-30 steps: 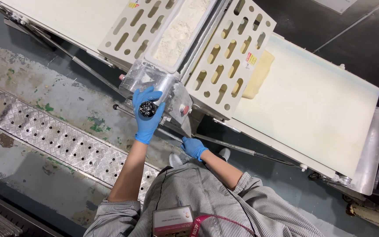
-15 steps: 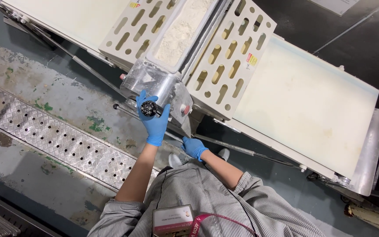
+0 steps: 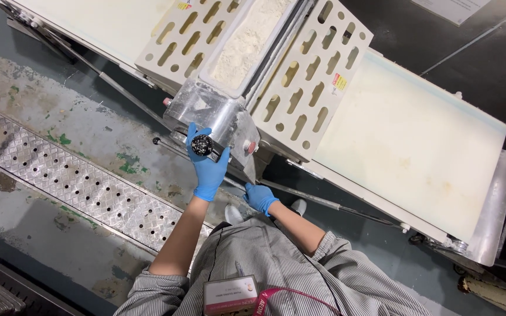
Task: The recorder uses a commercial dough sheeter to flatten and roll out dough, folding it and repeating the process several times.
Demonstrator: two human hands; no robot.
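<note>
Flour-dusted brushed metal housing [image 3: 218, 114], matt cream belt [image 3: 417, 152], embossed steel drain grate [image 3: 71, 187].

Yellow-red sticker [image 3: 339, 81] on perforated guard [image 3: 317, 88]; chest badge [image 3: 230, 295]

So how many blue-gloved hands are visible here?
2: the left hand grips the black knob on the machine; the right hand holds the long metal bar lower down.
</note>
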